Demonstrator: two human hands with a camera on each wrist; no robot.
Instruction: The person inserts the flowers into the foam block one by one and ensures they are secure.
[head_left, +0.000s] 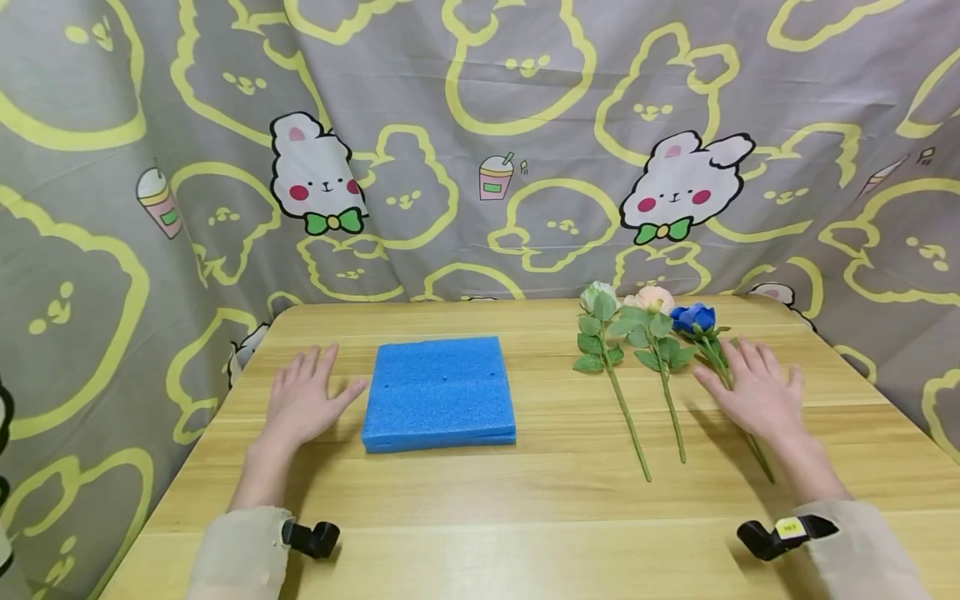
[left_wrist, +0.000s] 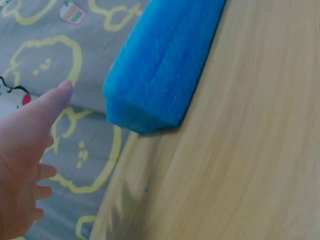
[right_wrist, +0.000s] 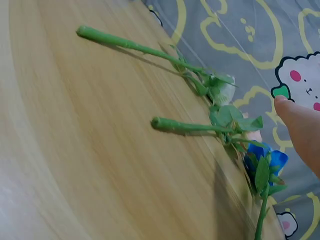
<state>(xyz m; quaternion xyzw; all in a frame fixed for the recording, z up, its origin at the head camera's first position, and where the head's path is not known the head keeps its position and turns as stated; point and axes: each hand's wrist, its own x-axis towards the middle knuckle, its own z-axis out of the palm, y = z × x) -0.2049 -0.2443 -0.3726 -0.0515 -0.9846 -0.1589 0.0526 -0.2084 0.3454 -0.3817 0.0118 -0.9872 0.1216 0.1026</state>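
Observation:
A blue foam block [head_left: 441, 392] lies flat on the wooden table, with a few small holes in its top. To its left is my left hand [head_left: 303, 400], fingers spread and holding nothing; in the left wrist view its thumb is apart from the foam block [left_wrist: 155, 75]. My right hand [head_left: 759, 396] is spread over the stem of the blue artificial rose [head_left: 696, 318]; it grips nothing, and part of that stem is hidden beneath it. Left of this flower lie a pink rose [head_left: 654, 300] and a white rose [head_left: 598, 298], their stems pointing toward me.
The wooden table [head_left: 465, 525] ends at the back against a grey curtain [head_left: 420, 92] with yellow outlines and cartoon rabbits. The same cloth hangs along both sides. Black straps with mounts [head_left: 311, 539] sit on both sleeves.

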